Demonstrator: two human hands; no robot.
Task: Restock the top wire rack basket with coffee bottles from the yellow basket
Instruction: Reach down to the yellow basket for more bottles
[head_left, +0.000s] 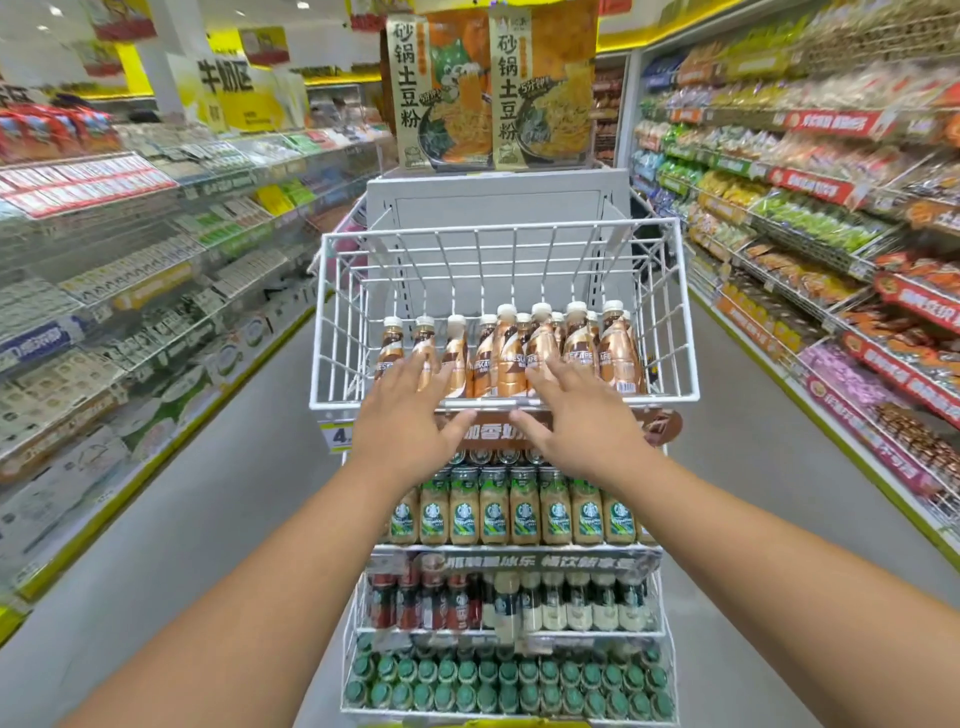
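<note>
Hands (410, 410) before upright bottles (511, 358) (caps up)

The coffee bottles (511, 353) stood in a row at the front of the top wire rack basket (501, 400), just beyond the fingers of the left hand (410, 410) and right hand (576, 415). Below the fingers sat a shelf of Starbucks bottles (519, 512).
</note>
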